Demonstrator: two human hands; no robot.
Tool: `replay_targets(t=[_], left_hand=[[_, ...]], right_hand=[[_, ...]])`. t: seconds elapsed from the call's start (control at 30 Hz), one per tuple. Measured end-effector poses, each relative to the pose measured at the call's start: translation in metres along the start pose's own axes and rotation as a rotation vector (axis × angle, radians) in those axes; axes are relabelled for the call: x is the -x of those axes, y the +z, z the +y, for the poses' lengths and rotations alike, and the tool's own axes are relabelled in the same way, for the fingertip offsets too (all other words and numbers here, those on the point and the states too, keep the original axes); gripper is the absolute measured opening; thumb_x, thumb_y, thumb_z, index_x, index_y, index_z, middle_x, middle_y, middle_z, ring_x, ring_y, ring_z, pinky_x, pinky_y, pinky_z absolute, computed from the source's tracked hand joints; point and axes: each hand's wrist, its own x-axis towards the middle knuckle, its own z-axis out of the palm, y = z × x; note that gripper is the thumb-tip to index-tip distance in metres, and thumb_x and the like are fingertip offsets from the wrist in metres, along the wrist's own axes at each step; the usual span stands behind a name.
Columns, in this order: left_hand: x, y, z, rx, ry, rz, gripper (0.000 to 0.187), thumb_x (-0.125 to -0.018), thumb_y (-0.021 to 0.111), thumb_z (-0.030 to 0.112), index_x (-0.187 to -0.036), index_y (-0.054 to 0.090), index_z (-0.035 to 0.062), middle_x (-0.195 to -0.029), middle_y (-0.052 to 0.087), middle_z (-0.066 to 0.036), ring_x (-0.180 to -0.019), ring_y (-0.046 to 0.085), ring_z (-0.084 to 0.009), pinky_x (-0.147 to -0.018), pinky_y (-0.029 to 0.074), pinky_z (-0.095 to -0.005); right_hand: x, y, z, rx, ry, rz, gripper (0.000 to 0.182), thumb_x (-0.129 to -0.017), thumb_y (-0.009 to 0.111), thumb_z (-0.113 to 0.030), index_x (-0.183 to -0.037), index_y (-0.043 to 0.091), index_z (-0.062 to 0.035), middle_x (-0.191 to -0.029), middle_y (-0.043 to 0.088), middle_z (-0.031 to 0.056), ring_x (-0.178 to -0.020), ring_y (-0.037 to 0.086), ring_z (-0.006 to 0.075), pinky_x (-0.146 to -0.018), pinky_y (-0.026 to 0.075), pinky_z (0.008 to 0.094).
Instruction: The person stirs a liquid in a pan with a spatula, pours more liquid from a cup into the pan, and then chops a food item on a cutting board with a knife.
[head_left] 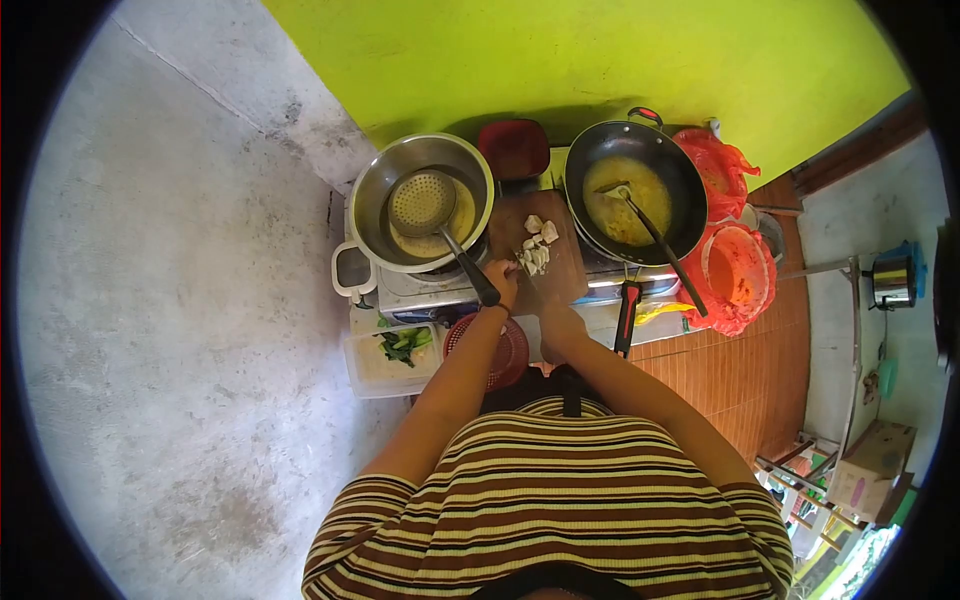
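My left hand is at the lower left edge of a wooden cutting board, its fingers closed together around something too small to name. Pale chunks and thinner whitish slices lie on the board just beyond it. My right hand is at the board's near edge, blurred by motion, so its fingers and anything in them cannot be made out. A red colander sits below my left wrist.
To the left, a metal bowl holds liquid and a perforated skimmer. A wok with yellowish liquid and a spatula stands right. Leafy greens lie in a clear container. Red plastic-lined containers stand far right.
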Motion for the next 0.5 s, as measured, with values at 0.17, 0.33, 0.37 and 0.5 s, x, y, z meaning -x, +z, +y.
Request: replay_targets(t=[0.17, 0.33, 0.37, 0.5], left_hand=[[0.007, -0.019, 0.024, -0.015, -0.061, -0.091, 0.010, -0.074, 0.064, 0.007, -0.082, 0.068, 0.0029, -0.078, 0.060, -0.017, -0.075, 0.060, -0.0311, -0.070, 0.047, -0.0367], [0.010, -0.014, 0.024, -0.028, -0.067, -0.001, 0.009, -0.072, 0.069, 0.009, -0.080, 0.070, 0.0035, -0.078, 0.063, -0.015, -0.071, 0.062, -0.0288, -0.066, 0.048, -0.0346], [0.010, -0.011, 0.022, -0.031, -0.065, 0.006, 0.010, -0.072, 0.069, 0.009, -0.080, 0.070, 0.0036, -0.078, 0.063, -0.015, -0.072, 0.062, -0.0290, -0.067, 0.048, -0.0349], [0.011, -0.004, 0.014, -0.035, -0.079, 0.033, 0.011, -0.071, 0.069, 0.009, -0.080, 0.070, 0.0034, -0.079, 0.063, -0.016, -0.074, 0.062, -0.0293, -0.069, 0.048, -0.0358]], right_hand=[[-0.004, 0.004, 0.013, 0.030, -0.090, -0.011, 0.026, -0.086, 0.048, -0.016, -0.099, 0.045, 0.0049, -0.090, 0.061, 0.0289, -0.085, 0.062, 0.0422, -0.073, 0.051, 0.0473], [0.008, -0.005, 0.000, -0.040, 0.017, -0.002, 0.028, -0.087, 0.048, -0.020, -0.099, 0.044, 0.0047, -0.091, 0.061, 0.0285, -0.088, 0.062, 0.0419, -0.076, 0.050, 0.0468], [0.007, -0.001, 0.005, 0.024, -0.028, -0.014, 0.028, -0.088, 0.047, -0.020, -0.099, 0.044, 0.0047, -0.091, 0.061, 0.0284, -0.088, 0.062, 0.0418, -0.075, 0.050, 0.0465], [0.009, 0.002, 0.010, 0.188, -0.129, -0.058, 0.027, -0.088, 0.046, -0.019, -0.099, 0.044, 0.0045, -0.088, 0.062, 0.0280, -0.087, 0.062, 0.0408, -0.074, 0.051, 0.0458]])
